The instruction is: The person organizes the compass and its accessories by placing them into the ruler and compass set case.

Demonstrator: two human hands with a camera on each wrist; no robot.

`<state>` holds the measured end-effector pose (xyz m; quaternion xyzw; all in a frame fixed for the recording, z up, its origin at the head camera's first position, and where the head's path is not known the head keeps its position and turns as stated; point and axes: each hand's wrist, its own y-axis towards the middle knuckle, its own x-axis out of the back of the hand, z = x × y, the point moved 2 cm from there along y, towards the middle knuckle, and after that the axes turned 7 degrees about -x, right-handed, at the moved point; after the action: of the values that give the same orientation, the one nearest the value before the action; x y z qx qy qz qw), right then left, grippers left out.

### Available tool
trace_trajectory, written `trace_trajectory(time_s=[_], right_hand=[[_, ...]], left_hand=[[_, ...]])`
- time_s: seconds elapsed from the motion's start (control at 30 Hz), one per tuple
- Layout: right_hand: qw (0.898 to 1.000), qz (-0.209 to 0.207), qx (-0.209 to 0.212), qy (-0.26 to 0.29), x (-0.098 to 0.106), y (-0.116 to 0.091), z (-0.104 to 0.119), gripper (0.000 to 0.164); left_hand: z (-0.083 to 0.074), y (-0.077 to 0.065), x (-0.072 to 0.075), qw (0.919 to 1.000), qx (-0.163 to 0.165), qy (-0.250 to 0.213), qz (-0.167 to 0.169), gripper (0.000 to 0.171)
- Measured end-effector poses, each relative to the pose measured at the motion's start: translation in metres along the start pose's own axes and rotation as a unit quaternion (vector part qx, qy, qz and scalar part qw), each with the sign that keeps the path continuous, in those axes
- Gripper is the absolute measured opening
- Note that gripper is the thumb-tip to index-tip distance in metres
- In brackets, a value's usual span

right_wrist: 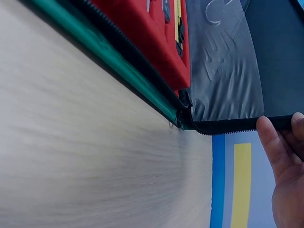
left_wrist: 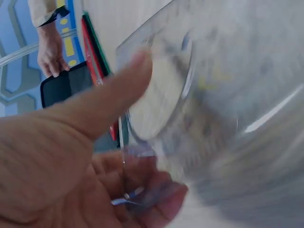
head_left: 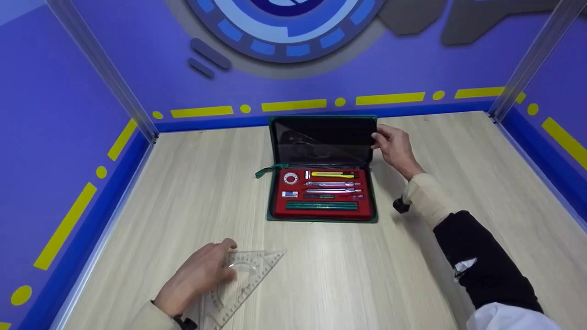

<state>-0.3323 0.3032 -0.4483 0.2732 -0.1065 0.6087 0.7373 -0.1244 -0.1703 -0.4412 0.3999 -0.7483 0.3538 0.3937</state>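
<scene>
A green zip case of drawing instruments lies unzipped, its black-lined lid (head_left: 325, 146) standing up and its red tray (head_left: 279, 210) facing me. My right hand (head_left: 396, 146) pinches the lid's right edge between thumb and fingers; the right wrist view shows the fingertips (right_wrist: 267, 130) on the zip border. Low on the left, my left hand (head_left: 199, 270) grips a clear plastic set square (head_left: 251, 288) with a protractor scale. In the left wrist view its thumb (left_wrist: 137, 71) lies over the blurred plastic, with the other fingers below.
The tray carries a yellow utility knife (head_left: 332, 174), two metal compasses (head_left: 332, 184), green pencils (head_left: 321, 206), an eraser (head_left: 289, 194) and a white ring-shaped piece (head_left: 285, 178). A green strap (head_left: 266, 171) sticks out left. Blue panels (head_left: 293, 121) border the wooden table (head_left: 206, 192).
</scene>
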Motion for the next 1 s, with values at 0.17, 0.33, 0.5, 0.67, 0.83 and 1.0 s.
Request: trace_trajectory(time_s=[0.17, 0.33, 0.5, 0.67, 0.83, 1.0], right_hand=[[1.0, 0.002, 0.009, -0.001, 0.0, -0.001, 0.0, 0.016], [1.0, 0.001, 0.014, 0.002, 0.001, -0.001, 0.0, 0.017], [1.0, 0.003, 0.01, 0.0, 0.001, 0.0, 0.001, 0.017], [1.0, 0.002, 0.009, -0.009, 0.0, 0.0, 0.0, 0.019], [1.0, 0.001, 0.006, -0.004, 0.0, 0.0, 0.001, 0.022], [1.0, 0.001, 0.007, -0.002, 0.002, -0.001, 0.0, 0.02]], left_hand=[[-0.003, -0.002, 0.006, 0.9964, -0.079, -0.028, 0.011, 0.016], [-0.014, 0.001, 0.018, 0.9933, -0.101, -0.056, 0.012, 0.018], [-0.029, 0.008, 0.031, 0.9908, -0.12, -0.064, 0.001, 0.016], [-0.041, 0.018, 0.042, 0.9837, -0.145, -0.105, 0.011, 0.016], [-0.048, 0.03, 0.051, 0.9709, -0.172, -0.167, 0.004, 0.016], [-0.054, 0.042, 0.057, 0.9641, -0.189, -0.183, -0.033, 0.016]])
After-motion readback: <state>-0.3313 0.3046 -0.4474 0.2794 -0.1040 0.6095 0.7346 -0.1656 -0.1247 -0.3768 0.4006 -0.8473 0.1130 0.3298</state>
